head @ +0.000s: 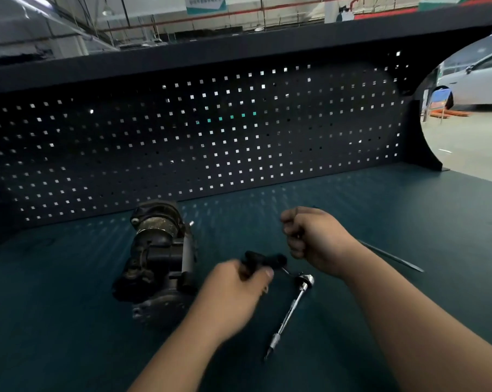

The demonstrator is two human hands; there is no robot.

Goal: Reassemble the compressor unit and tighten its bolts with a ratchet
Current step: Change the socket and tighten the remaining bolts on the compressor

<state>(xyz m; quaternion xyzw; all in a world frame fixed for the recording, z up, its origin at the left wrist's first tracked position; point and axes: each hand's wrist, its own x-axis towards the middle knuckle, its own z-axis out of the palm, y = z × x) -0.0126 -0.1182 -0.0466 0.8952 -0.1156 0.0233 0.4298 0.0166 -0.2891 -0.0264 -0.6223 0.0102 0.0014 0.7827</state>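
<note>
Reaching in from the near edge with both forearms bare. Slanting the left forearm (pixel 188 343) up and to the right toward the middle, wrist roughly straight. Gripping a black part (pixel 263 260) with the left hand (pixel 236 281): fingers curled round its near end, thumb (pixel 268 273) laid along the right side with the nail facing up, back of the hand turned upward, outline blurred. Running the right forearm (pixel 408 321) from the near right corner up and to the left. Holding the right hand (pixel 315 241) farther off and to the right of the left hand, apart from it, closed in a fist, knuckles toward the left, wrist slightly bent. Impossible to tell whether anything sits inside that fist.
</note>
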